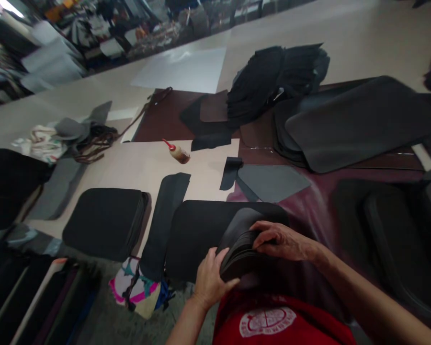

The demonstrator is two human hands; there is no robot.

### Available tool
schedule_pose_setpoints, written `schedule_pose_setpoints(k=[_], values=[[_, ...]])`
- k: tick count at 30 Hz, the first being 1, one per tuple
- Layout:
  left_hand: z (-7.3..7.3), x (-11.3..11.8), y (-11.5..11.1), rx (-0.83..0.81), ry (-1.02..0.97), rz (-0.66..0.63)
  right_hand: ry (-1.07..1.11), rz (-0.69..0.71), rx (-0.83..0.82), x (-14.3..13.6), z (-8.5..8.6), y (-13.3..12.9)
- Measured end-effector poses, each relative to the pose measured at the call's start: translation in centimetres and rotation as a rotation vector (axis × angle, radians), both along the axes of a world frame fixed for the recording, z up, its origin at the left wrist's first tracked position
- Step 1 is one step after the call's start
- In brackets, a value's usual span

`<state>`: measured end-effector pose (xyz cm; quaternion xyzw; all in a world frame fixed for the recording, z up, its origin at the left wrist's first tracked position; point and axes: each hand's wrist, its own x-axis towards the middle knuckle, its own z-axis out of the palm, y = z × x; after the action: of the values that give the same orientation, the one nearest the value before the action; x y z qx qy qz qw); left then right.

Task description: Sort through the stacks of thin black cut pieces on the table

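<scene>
Near the table's front edge, close to my body, is a stack of dark leather-like pieces (240, 256), its curved edges fanned in layers. My left hand (212, 275) grips the stack's left side, thumb in front and fingers behind. At its upper right, my right hand (278, 239) has bent fingers pressed on the layered edges. The top piece rises away at the back. Beneath and behind the stack lies a large black rounded panel (197, 225). Left of that panel is a long black strip (165, 211).
A glue bottle (179, 154) with a red nozzle lies mid-table. Stacked black panels (102, 220) sit on the left, with larger dark sheets (359, 124) at the right. Bunched black pieces (276, 81) stand behind. Fabric rolls (39, 297) are below the table's left edge.
</scene>
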<state>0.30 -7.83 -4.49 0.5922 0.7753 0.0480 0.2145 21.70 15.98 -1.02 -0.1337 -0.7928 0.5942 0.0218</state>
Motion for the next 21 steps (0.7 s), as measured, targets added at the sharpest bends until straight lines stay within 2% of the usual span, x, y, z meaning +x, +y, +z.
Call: schedule_pose_setpoints(k=[7, 14, 21], values=[[0.1, 0.0, 0.1, 0.033, 0.015, -0.023, 0.059, -0.081, 0.053, -0.2, -0.7, -0.7], [0.2, 0.1, 0.1, 0.041, 0.031, -0.032, -0.006, -0.007, 0.042, 0.2, 0.3, -0.3], [0.0, 0.0, 0.1, 0.048, 0.038, -0.039, -0.034, -0.001, -0.004, 0.1, 0.6, -0.1]])
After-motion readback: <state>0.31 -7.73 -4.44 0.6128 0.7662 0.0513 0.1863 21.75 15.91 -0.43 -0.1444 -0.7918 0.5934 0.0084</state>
